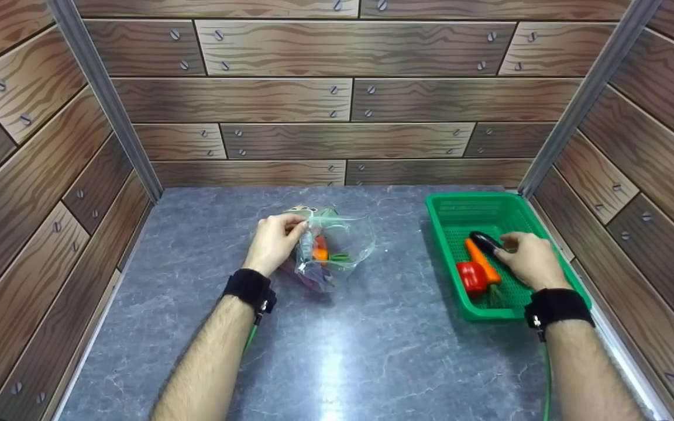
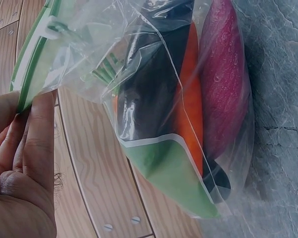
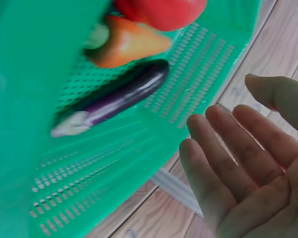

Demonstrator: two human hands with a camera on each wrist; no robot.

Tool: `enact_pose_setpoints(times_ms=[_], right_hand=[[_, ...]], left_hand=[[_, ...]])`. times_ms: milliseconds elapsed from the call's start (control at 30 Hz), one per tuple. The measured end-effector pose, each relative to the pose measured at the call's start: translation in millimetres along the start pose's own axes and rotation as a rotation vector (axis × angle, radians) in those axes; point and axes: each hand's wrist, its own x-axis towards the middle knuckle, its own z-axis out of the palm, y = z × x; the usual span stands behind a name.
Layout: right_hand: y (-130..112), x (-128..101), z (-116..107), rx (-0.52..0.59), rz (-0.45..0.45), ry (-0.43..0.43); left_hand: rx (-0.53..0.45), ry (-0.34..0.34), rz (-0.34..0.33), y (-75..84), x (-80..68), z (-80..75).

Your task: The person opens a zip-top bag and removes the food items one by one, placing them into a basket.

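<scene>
My left hand [image 1: 299, 225] pinches the green zip edge [image 2: 32, 69] of a clear plastic bag [image 1: 337, 245] standing near the table's middle. Inside the bag [image 2: 154, 59] are a dark eggplant [image 2: 149, 94], a carrot [image 2: 191, 99] and a magenta vegetable [image 2: 221, 84]. My right hand [image 1: 505, 245] hovers over the green basket [image 1: 471, 196] at the right with its fingers relaxed and holding nothing [image 3: 228, 148]. Just beyond its fingertips a purple eggplant [image 1: 485, 240] [image 3: 119, 96] lies in the basket, beside a carrot [image 1: 482, 261] [image 3: 126, 47] and a red pepper [image 1: 471, 276].
The grey marble-patterned table [image 1: 343, 351] is boxed in by wood-patterned walls at the left, back and right, with metal posts in the back corners. The basket sits tight against the right wall.
</scene>
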Motion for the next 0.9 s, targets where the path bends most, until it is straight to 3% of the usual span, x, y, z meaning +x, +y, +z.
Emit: enact_pose_setpoints(times_ms=[600,900], right_hand=[[-87,1,13,0.07,-0.129,0.131],[-127,6,31,0.088,-0.217,0.176]], left_hand=[[-0.003,0.013,0.023,-2.1,-0.9,2.0],[0.004,0.018,0.019,-0.7,-2.2,2.1]])
